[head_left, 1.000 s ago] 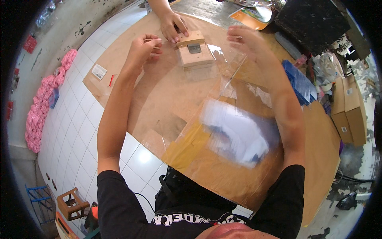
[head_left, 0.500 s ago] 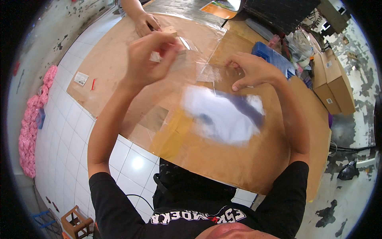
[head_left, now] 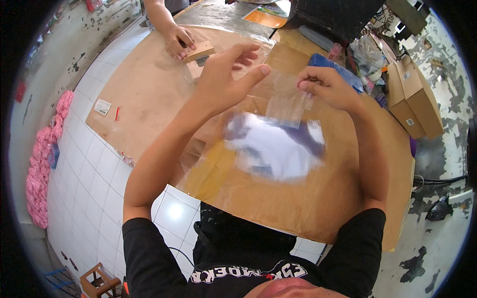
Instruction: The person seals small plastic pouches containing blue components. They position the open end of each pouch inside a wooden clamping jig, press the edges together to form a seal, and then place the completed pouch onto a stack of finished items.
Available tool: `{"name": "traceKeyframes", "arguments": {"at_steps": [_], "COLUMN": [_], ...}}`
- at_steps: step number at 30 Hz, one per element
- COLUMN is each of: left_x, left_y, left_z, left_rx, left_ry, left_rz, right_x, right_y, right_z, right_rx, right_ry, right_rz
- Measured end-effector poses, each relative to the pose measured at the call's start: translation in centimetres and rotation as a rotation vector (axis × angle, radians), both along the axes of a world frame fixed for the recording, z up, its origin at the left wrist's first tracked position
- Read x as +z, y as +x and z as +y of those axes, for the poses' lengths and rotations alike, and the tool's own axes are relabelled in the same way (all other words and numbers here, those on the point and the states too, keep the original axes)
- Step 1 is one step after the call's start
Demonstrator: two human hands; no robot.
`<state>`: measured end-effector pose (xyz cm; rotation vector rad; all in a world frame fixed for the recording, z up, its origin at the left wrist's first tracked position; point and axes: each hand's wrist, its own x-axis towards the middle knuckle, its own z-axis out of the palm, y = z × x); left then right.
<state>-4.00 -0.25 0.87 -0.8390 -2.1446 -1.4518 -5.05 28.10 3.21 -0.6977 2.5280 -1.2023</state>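
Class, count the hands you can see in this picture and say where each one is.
3. The left hand is raised mid-frame on the clear plastic bag; the right hand pinches the bag's top edge; another person's hand rests by a wooden block at the top. Others may be hidden.

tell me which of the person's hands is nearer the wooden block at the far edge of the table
Left. The left hand is raised just in front of the wooden block; the right hand is farther off to the block's right, pinching a clear plastic bag.
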Motion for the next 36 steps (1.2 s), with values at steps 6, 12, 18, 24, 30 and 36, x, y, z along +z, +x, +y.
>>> {"name": "traceKeyframes", "arguments": {"at_steps": [6,12,18,24,30,36], "left_x": [0.6,-0.2,-0.3,-0.4,0.3,-0.2], "left_y": [1.9,3.7,6.0,6.2,6.5,6.5], "left_z": [0.2,1.4,2.6,2.7,2.1,2.4], "left_rx": [-0.394,-0.339,-0.273,-0.222,-0.212,-0.186], "left_ry": [0.136,0.195,0.214,0.056,-0.057,-0.005], "left_rz": [-0.638,-0.547,-0.405,-0.150,-0.150,-0.087], "right_x": [2.0,2.7,2.0,1.2,0.9,0.7], "right_y": [1.7,4.6,7.2,7.4,7.6,7.4], "right_z": [0.2,-4.1,-6.9,-7.2,-7.5,-7.6], "right_rx": [0.008,-0.049,-0.117,-0.118,-0.124,-0.120], "right_ry": [-0.090,-0.054,-0.039,-0.009,0.014,-0.002], "right_rz": [0.016,0.802,1.152,1.288,1.366,1.396]}}
